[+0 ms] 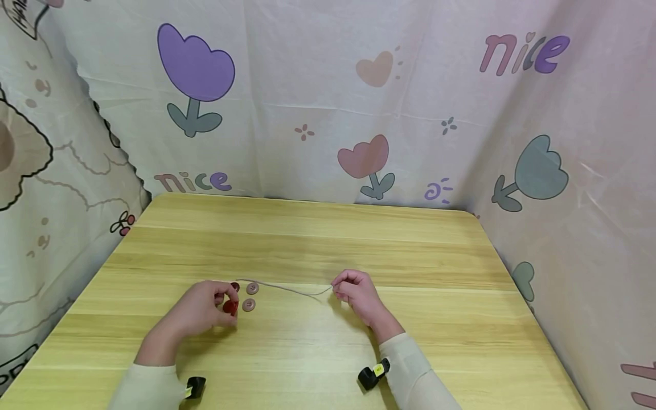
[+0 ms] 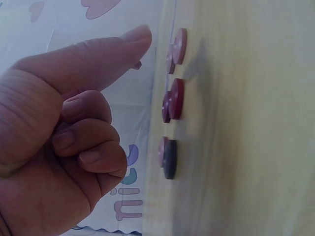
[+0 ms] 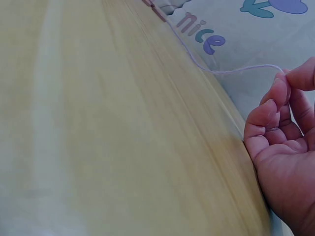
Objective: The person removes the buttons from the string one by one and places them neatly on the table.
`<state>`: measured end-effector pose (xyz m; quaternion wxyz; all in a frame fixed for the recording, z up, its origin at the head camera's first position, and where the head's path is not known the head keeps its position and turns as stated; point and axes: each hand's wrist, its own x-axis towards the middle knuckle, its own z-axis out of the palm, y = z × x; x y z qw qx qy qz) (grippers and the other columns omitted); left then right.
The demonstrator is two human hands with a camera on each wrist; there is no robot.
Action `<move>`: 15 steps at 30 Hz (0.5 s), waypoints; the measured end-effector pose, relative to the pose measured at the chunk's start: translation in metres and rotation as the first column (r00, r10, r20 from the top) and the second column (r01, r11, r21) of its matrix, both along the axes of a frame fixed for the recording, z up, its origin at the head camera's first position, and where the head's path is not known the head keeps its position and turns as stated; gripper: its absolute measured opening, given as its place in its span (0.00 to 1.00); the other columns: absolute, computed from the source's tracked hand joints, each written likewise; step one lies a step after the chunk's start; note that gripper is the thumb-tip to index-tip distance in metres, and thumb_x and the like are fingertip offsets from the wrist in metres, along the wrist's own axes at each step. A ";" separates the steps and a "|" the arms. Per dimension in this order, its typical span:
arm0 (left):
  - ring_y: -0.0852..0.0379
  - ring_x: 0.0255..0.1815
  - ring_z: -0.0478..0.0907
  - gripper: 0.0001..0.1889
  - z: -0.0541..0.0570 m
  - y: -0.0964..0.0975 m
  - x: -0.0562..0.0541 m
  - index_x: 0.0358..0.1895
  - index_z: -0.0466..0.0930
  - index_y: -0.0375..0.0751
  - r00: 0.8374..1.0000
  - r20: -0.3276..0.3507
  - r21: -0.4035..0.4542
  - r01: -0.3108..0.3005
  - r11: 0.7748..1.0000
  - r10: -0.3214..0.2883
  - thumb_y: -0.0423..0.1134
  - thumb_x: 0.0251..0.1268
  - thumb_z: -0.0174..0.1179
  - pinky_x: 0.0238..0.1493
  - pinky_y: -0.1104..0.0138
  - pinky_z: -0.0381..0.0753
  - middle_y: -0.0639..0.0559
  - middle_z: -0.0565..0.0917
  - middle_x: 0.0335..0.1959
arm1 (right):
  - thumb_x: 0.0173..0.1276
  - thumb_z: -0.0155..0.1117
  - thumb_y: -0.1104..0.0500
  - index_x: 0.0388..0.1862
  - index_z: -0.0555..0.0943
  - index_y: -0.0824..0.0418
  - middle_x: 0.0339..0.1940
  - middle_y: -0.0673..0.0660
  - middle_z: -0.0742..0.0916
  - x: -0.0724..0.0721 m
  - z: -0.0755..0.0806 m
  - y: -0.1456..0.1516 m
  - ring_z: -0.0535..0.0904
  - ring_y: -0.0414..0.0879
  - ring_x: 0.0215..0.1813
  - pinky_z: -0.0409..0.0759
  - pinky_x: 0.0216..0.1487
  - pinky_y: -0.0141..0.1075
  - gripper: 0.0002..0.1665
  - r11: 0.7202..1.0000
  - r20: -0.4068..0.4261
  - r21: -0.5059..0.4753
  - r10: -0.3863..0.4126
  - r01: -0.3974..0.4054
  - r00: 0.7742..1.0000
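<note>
My left hand (image 1: 202,310) hovers over the buttons at the table's left, thumb and forefinger spanning a red button (image 1: 230,308). In the left wrist view a small dark red edge (image 2: 137,65) shows under the thumb tip, and the other fingers are curled in. Below lie two pink buttons (image 2: 180,46), two red buttons (image 2: 176,99) and a black button (image 2: 170,160) overlapping another pink one. My right hand (image 1: 357,293) pinches one end of a thin pale string (image 3: 236,72) between thumb and forefinger. Slightly slack, the string runs left to the buttons.
The wooden table (image 1: 307,239) has a patterned cloth (image 1: 287,68) behind it and at both sides. Black wrist devices (image 1: 373,374) sit at both light sleeves.
</note>
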<state>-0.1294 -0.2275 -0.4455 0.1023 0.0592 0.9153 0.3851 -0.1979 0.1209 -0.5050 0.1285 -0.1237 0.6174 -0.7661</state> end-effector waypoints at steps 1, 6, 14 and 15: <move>0.52 0.32 0.67 0.18 -0.001 0.000 0.001 0.35 0.82 0.44 1.000 0.005 0.000 0.003 1.000 -0.003 0.35 0.41 0.82 0.31 0.61 0.66 0.49 0.74 0.29 | 0.58 0.57 0.73 0.36 0.74 0.85 0.25 0.54 0.79 0.000 0.000 0.000 0.72 0.42 0.27 0.72 0.29 0.30 0.11 1.000 0.000 0.000 0.001 -0.001 1.000; 0.51 0.34 0.68 0.17 -0.008 0.001 0.004 0.32 0.82 0.45 1.000 0.017 0.016 0.022 1.000 -0.023 0.35 0.38 0.82 0.34 0.60 0.68 0.47 0.72 0.32 | 0.58 0.57 0.73 0.36 0.74 0.85 0.25 0.54 0.79 -0.001 -0.001 0.000 0.73 0.42 0.27 0.72 0.29 0.30 0.12 1.000 0.005 0.001 0.007 -0.007 1.000; 0.52 0.31 0.65 0.17 -0.017 0.000 0.005 0.32 0.83 0.45 0.998 0.036 0.061 0.052 0.997 -0.054 0.34 0.39 0.82 0.30 0.65 0.64 0.48 0.70 0.26 | 0.58 0.57 0.73 0.36 0.73 0.86 0.25 0.54 0.79 -0.001 -0.001 0.000 0.73 0.42 0.27 0.72 0.29 0.30 0.12 1.000 0.015 0.002 -0.005 0.005 1.000; 0.52 0.30 0.65 0.17 -0.018 0.000 0.004 0.32 0.83 0.45 0.997 0.035 0.064 0.060 0.996 -0.062 0.34 0.39 0.82 0.29 0.65 0.64 0.48 0.70 0.25 | 0.58 0.57 0.73 0.36 0.73 0.86 0.25 0.55 0.79 0.000 0.000 0.000 0.73 0.42 0.27 0.72 0.29 0.30 0.12 1.000 0.013 0.000 -0.004 0.004 1.000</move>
